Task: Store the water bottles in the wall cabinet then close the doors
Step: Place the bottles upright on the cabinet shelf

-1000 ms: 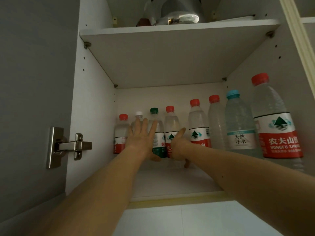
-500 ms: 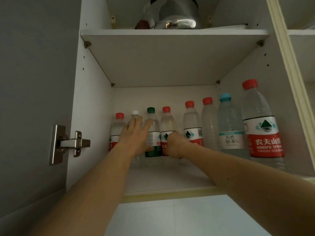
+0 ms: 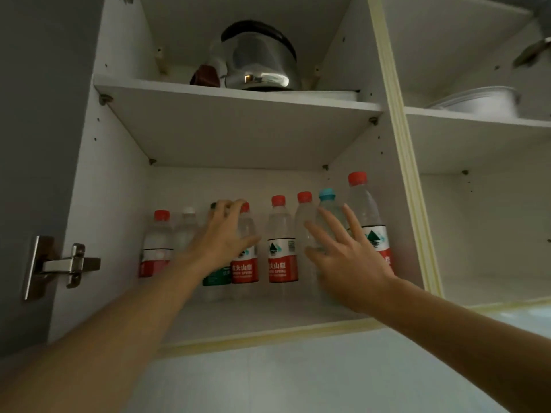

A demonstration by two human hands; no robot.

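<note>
- Step in hand, as I judge it: the storing looks all but done. Eight water bottles stand upright in a row on the lower shelf of the wall cabinet, and both hands are inside, tidying the row.
- Taking the blue-capped bottle as the landmark: three red-capped bottles, a white-capped one and a green-labelled one stand to its left, running toward the cabinet's left wall. One tall red-capped bottle stands just to its right, nearest the front edge.
- The left hand is well left of the blue-capped bottle, its fingers curled over the tops of the green-labelled bottle and its red-capped neighbour. I cannot tell whether it is gripping or only resting there.
- The right hand is spread wide, fingers straight, directly in front of the blue-capped bottle. It holds nothing; whether it touches the bottle cannot be told.
- On the upper shelf, above and left of the blue-capped bottle, sits a steel kettle.
- Next move, in my view: draw both hands out without knocking the tall front bottle, then swing the doors shut. The grey door hangs open far to the left, its hinge showing.
</note>
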